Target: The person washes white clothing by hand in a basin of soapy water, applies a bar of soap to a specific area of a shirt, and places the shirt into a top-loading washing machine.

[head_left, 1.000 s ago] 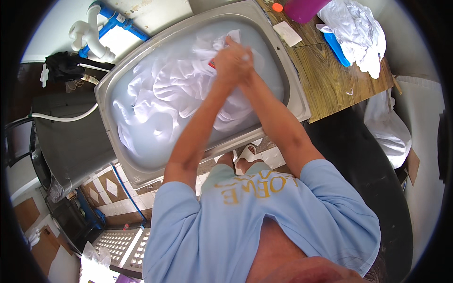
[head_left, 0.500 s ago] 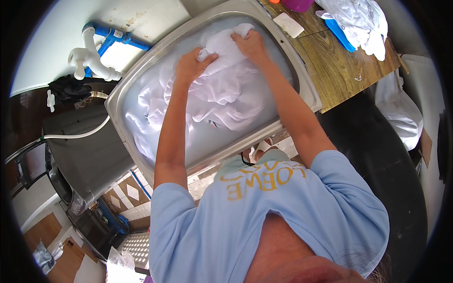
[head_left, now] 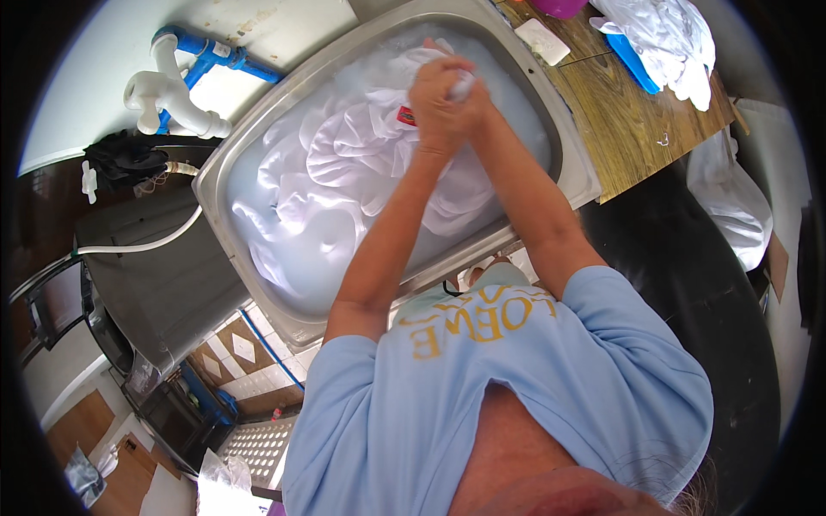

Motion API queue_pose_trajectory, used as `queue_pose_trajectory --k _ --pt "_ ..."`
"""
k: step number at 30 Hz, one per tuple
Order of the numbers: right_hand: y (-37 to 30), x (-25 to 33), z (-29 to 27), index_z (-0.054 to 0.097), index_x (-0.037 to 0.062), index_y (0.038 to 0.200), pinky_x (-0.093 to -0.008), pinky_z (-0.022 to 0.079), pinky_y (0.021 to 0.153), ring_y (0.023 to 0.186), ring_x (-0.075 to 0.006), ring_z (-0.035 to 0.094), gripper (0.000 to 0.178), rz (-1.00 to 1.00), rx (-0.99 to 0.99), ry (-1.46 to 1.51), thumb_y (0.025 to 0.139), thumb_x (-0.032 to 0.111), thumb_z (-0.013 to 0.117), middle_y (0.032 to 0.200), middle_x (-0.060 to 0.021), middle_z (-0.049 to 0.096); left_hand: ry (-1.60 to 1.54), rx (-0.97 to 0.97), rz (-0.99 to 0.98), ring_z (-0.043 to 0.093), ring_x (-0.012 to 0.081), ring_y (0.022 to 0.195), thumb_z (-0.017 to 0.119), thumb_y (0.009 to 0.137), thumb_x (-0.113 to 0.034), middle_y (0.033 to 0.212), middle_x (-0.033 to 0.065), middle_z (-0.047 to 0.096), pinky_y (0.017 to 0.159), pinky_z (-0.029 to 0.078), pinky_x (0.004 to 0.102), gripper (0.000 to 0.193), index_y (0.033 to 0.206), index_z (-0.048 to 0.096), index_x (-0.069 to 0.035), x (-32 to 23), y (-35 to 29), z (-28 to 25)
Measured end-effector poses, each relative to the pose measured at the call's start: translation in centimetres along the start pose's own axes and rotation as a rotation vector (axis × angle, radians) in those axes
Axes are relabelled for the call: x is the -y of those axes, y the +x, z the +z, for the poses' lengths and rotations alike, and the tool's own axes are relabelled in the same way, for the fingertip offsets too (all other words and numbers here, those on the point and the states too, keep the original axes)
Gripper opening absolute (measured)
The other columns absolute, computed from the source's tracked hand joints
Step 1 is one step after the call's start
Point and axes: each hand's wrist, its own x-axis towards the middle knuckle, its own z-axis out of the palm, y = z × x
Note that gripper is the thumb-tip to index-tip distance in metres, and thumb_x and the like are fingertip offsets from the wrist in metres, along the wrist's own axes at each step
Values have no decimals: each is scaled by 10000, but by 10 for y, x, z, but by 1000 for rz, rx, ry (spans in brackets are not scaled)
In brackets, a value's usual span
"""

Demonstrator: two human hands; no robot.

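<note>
White wet cloth [head_left: 344,155] lies heaped in cloudy water inside a metal sink [head_left: 572,146]. My left hand [head_left: 437,107] is closed around a bunched part of it near the sink's far right. Pressed close against it, my right hand [head_left: 474,105] grips the same bunch, its fingers largely hidden behind the left hand. A bit of the white fabric pokes out between the two hands. A small red label [head_left: 406,116] shows on the cloth just left of my left hand.
A white tap [head_left: 172,99] on blue pipes juts from the wall at left. On the right, a wooden tabletop [head_left: 628,129] holds a soap bar [head_left: 542,41], a blue tray [head_left: 632,64] and more white cloth [head_left: 662,43]. A dark appliance [head_left: 159,284] stands left of the sink.
My left hand has moved right to meet my right hand, and both now squeeze one bunch of cloth. The red label has come into sight.
</note>
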Motion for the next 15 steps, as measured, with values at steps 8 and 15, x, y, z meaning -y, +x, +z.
queue_pose_trajectory --k 8,15 --pt "40 -76 73 583 91 1076 -313 506 785 884 -199 613 405 -160 -1044 -477 920 463 540 1005 -85 635 405 16 -180 560 332 561 699 671 -124 583 121 555 521 429 399 217 567 520 -59 77 25 -51" --pt "-5 -37 28 531 90 1155 -371 490 786 899 -223 612 384 -223 -895 -637 944 409 518 984 -86 641 168 65 -87 375 117 482 655 766 -83 497 73 447 478 360 294 145 647 601 -21 49 -6 -9"
